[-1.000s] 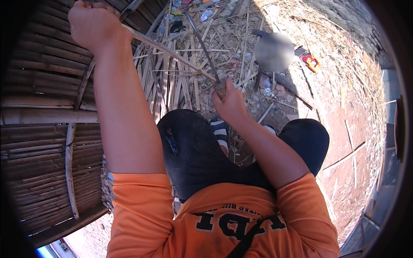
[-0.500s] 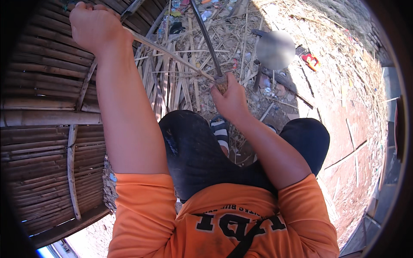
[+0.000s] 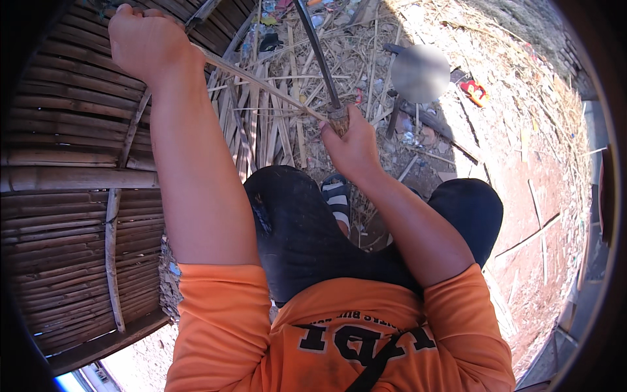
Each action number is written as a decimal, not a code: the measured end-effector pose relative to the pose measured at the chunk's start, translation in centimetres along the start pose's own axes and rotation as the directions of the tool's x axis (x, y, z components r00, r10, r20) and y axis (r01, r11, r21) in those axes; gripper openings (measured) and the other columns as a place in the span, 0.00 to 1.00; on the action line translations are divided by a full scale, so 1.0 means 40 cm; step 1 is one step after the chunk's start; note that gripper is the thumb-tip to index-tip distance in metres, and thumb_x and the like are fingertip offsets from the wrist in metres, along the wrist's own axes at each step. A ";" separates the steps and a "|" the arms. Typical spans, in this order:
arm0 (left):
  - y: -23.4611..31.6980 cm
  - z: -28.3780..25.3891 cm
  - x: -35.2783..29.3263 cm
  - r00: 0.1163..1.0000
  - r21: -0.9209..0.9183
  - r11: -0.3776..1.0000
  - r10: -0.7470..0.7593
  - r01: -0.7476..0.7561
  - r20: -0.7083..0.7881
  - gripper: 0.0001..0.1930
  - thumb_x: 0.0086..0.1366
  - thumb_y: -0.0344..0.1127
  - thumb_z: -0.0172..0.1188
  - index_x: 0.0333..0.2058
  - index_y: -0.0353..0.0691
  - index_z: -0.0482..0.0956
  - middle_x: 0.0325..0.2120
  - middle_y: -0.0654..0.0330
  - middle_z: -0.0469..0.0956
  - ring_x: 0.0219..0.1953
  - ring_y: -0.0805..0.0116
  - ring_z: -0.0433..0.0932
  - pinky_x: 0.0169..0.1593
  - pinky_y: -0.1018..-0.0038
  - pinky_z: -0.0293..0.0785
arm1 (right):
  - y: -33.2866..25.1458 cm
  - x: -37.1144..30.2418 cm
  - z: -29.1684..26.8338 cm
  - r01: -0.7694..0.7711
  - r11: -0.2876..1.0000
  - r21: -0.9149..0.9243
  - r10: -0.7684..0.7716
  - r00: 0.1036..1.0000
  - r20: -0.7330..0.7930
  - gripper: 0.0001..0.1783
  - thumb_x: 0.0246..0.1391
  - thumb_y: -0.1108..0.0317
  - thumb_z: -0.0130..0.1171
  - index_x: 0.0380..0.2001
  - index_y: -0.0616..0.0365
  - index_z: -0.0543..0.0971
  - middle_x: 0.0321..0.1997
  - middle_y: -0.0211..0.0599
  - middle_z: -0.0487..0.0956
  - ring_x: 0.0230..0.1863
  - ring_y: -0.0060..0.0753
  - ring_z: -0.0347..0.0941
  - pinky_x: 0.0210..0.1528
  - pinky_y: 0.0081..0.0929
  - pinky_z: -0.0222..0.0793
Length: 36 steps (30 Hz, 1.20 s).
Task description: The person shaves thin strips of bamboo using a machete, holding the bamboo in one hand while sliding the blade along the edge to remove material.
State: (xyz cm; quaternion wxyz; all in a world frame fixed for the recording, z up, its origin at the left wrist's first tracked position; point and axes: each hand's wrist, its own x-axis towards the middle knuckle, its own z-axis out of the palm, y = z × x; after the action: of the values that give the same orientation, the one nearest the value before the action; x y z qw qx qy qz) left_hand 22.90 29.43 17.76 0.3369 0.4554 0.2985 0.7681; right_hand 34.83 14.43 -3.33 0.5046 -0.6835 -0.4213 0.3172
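Here, the right hand (image 3: 354,145) clasps a long, dark-bladed, wooden-handled knife (image 3: 321,60) — the left hand (image 3: 153,44) curls, its hold unclear.

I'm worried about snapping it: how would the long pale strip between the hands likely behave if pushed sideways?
The pale strip is probably light, being so slender. It seems fairly stiff, running nearly straight from the left hand toward the right hand. Its length and thinness suggest it might bow under a sideways push.
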 end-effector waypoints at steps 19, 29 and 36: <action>0.002 -0.007 -0.006 0.996 -0.020 1.000 0.014 -0.013 0.083 0.22 0.74 0.54 0.39 0.24 0.48 0.55 0.15 0.69 0.51 0.17 0.73 0.46 0.25 0.73 0.47 | 0.049 -0.007 0.014 0.041 0.993 -0.110 -0.037 0.999 0.033 0.22 0.51 0.66 0.63 0.44 0.72 0.73 0.26 0.59 0.80 0.34 0.66 0.80 0.43 0.52 0.74; 0.009 -0.028 0.002 1.000 0.037 0.999 0.011 -0.010 -0.017 0.19 0.74 0.50 0.47 0.28 0.46 0.57 0.16 0.69 0.50 0.18 0.74 0.47 0.25 0.72 0.48 | 0.162 -0.004 0.039 -0.081 0.965 -0.249 0.145 0.957 0.252 0.23 0.51 0.63 0.63 0.45 0.71 0.74 0.35 0.67 0.80 0.43 0.68 0.78 0.46 0.54 0.73; 0.000 -0.013 -0.004 1.000 0.021 1.000 0.020 -0.020 0.009 0.20 0.74 0.51 0.48 0.28 0.44 0.58 0.16 0.70 0.51 0.18 0.74 0.49 0.25 0.72 0.49 | 0.028 -0.022 0.031 0.054 0.993 -0.103 -0.045 0.995 0.093 0.23 0.51 0.64 0.64 0.45 0.69 0.74 0.34 0.65 0.80 0.42 0.67 0.79 0.45 0.52 0.74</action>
State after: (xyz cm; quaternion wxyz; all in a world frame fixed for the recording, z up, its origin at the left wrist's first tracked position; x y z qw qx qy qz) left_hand 22.49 29.22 17.46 0.3257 0.4651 0.3006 0.7663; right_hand 33.66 14.01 -4.75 0.4559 -0.6836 -0.4767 0.3124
